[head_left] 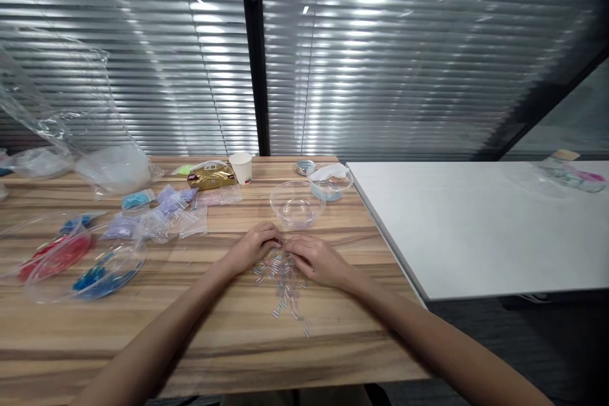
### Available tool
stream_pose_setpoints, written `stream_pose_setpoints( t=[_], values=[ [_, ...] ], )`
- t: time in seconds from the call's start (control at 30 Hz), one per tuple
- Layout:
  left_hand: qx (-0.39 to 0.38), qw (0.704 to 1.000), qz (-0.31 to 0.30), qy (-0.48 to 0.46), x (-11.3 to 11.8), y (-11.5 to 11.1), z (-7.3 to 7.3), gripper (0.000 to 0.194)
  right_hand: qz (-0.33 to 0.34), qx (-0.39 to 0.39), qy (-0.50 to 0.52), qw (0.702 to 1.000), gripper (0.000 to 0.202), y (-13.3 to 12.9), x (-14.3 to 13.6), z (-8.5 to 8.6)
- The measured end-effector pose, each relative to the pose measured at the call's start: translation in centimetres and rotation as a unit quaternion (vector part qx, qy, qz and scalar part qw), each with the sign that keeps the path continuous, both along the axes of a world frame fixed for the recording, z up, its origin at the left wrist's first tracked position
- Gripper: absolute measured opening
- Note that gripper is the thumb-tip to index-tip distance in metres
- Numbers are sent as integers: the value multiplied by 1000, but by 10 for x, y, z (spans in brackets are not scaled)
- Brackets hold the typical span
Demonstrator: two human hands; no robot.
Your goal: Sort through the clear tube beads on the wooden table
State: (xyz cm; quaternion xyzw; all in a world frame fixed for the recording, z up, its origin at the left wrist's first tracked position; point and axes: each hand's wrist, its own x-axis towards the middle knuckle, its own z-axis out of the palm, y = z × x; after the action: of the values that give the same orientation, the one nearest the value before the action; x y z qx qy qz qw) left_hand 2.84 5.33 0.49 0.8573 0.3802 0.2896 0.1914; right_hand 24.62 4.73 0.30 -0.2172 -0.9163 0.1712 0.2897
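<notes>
My left hand [254,247] and my right hand [318,261] rest side by side on the wooden table [200,330], fingertips meeting over a scatter of several small clear tube beads [284,285]. The fingers of both hands are curled down onto the beads; whether either pinches one is hidden. Just beyond the hands stands an empty clear plastic bowl [297,204].
Left of the hands lie several small zip bags [166,216], a clear dish of blue beads [102,276] and one of red beads [57,257]. A paper cup [241,168], a gold packet [212,176], another clear bowl [330,181] and a large plastic bag [71,114] sit behind. A white table [476,222] adjoins at the right.
</notes>
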Motion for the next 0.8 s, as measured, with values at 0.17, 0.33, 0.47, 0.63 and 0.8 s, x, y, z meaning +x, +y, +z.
stream_pose_setpoints(
  t=[0.17,0.33,0.47,0.63,0.8],
  values=[
    [-6,1000,3,9,1,0,0,14,9,-3,0,1000,26,0,0,-2],
    [-9,1000,6,17,2,0,2,15,11,-1,1,1000,26,-1,0,-1],
    [-9,1000,7,20,2,-1,3,15,11,4,-2,1000,25,-1,-1,-1],
    [-13,1000,10,26,3,-1,2,16,9,11,-3,1000,25,-1,-1,-1],
    [-20,999,11,33,2,-1,2,17,11,17,1,1000,24,-1,-1,0]
  ],
)
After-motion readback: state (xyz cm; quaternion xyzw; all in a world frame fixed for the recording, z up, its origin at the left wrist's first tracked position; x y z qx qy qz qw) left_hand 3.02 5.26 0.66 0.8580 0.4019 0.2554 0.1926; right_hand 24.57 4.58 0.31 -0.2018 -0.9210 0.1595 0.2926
